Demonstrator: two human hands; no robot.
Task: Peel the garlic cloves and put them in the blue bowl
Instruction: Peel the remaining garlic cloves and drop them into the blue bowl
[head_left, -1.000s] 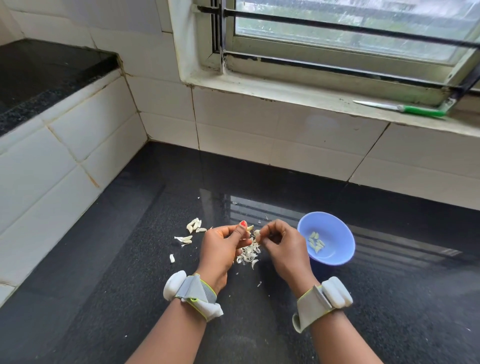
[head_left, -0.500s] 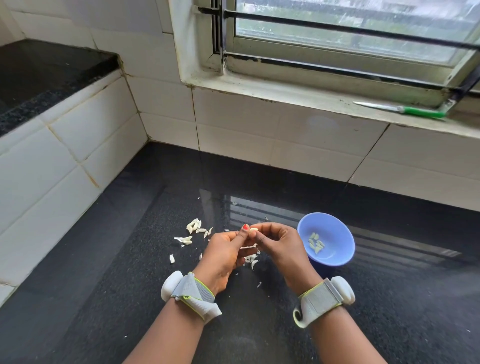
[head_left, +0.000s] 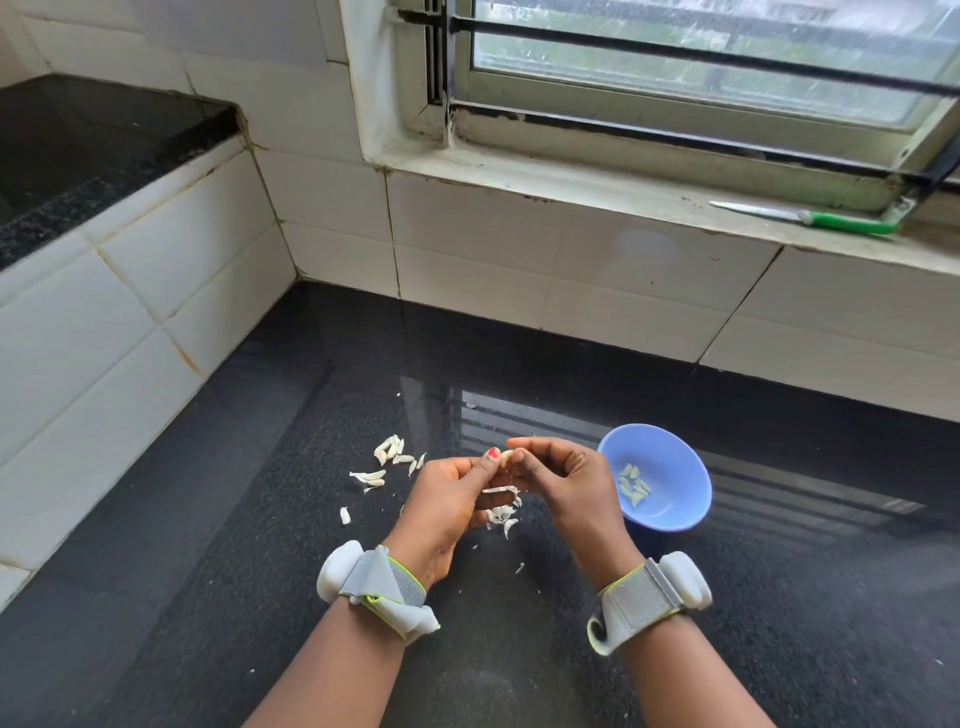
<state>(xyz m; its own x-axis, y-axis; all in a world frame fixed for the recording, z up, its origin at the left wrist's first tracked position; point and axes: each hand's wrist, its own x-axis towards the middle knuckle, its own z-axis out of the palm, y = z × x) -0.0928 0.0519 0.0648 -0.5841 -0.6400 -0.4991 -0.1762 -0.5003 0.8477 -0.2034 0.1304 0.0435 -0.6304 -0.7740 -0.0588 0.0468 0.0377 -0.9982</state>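
Black granite counter (head_left: 779, 519), white tiled walls (head_left: 156, 291), barred window (head_left: 701, 57) above a pale sill (head_left: 571, 182), daylight reflecting.

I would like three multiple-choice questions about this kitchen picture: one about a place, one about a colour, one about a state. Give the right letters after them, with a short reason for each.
1. Where does the knife lie?
A. on the window sill
B. in the bowl
C. on the black counter

2. What colour is the knife's handle?
A. red
B. green
C. black

3. What is the state of the blue bowl?
A. empty
B. upside down
C. holding a few peeled cloves

Answers: 1 A, it rests on the window sill under the window. 2 B, the handle is bright green. 3 C, pale peeled cloves lie inside the upright bowl.
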